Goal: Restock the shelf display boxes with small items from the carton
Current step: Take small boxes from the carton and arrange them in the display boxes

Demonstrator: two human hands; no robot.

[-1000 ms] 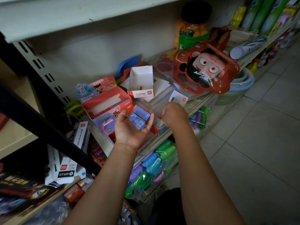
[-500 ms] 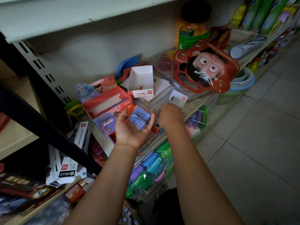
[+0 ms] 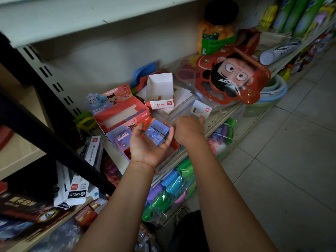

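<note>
small packs (image 3: 157,132) blue-violet, pale cartoon print | display box (image 3: 120,113) red with pink-lilac cartoon header | open carton (image 3: 161,91) white, red band along the front | mask package (image 3: 234,77) red, black-haired cartoon face | jar (image 3: 217,31) orange contents, black lid, green label | floor tiles (image 3: 291,160) grey

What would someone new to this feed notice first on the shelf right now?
Probably the red cartoon-face pack lying right of centre on the shelf, below an orange jar. Next, the left hand, palm up at centre, cradling small blue boxes over the red display box, while the right hand reaches toward a small white card.
</note>
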